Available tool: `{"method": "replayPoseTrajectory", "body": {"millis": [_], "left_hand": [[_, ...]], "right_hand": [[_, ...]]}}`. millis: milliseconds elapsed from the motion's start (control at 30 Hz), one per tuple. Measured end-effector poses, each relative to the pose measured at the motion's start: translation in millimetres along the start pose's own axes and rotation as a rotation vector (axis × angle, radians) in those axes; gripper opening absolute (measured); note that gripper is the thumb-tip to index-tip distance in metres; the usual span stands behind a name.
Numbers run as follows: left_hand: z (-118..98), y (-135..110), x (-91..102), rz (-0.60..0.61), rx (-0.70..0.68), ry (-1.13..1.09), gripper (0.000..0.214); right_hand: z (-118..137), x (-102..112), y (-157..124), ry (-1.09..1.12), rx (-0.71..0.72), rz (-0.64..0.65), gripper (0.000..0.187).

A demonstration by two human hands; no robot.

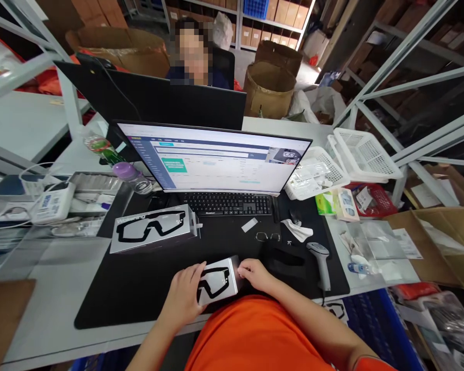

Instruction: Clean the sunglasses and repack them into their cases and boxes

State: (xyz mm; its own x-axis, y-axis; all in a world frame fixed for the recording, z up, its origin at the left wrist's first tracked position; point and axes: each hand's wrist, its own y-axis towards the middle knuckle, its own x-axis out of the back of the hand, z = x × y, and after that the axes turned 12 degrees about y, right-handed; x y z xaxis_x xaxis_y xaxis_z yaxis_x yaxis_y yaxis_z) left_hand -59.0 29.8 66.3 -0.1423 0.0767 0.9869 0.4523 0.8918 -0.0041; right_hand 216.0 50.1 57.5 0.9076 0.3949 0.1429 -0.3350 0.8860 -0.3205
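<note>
A small white box [216, 282] printed with black goggles lies across the two hands, low at the centre of the view, over a black desk mat [100, 304]; the left hand [183, 291] wraps its left end, fingers over the printed face; the right hand [255, 274] pinches its right end, narrowly, between thumb and fingertips. Both hands are holding this one box; neither holds anything else.

At 10 o'clock from it lies one larger box [152, 229], with the same goggles print; at 1 o'clock, one pair of glasses [268, 236] rests on the mat, with one white cloth [297, 230] just beside them; at 3 o'clock stands one handheld barcode scanner [320, 265]. At 12 o'clock are one keyboard [229, 204] and one lit curved monitor [212, 157]; beyond it, one co-worker [197, 78] sits behind a second, dark monitor [158, 100]. At 2 o'clock, two white plastic baskets [365, 154] sit at the edge of the surface [58, 273]; at 11 o'clock stand two bottles, one purple-capped [131, 178].
</note>
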Motion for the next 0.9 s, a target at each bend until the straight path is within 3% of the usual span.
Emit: {"method": "replayPoseTrajectory", "body": {"millis": [300, 633, 900], "left_hand": [[29.3, -20.9, 14.2, 0.1, -0.017, 0.114, 0.092], [80.1, -21.6, 35.1, 0.157, 0.012, 0.185, 0.086], [109.5, -31.1, 33.2, 0.196, 0.057, 0.217, 0.088]], "right_hand": [[-10.7, 14.2, -2.8, 0.024, 0.026, -0.03, 0.023], [-25.2, 1.9, 32.1, -0.01, 0.069, -0.035, 0.025], [-24.1, 7.8, 44.6, -0.086, 0.078, -0.028, 0.023]]}}
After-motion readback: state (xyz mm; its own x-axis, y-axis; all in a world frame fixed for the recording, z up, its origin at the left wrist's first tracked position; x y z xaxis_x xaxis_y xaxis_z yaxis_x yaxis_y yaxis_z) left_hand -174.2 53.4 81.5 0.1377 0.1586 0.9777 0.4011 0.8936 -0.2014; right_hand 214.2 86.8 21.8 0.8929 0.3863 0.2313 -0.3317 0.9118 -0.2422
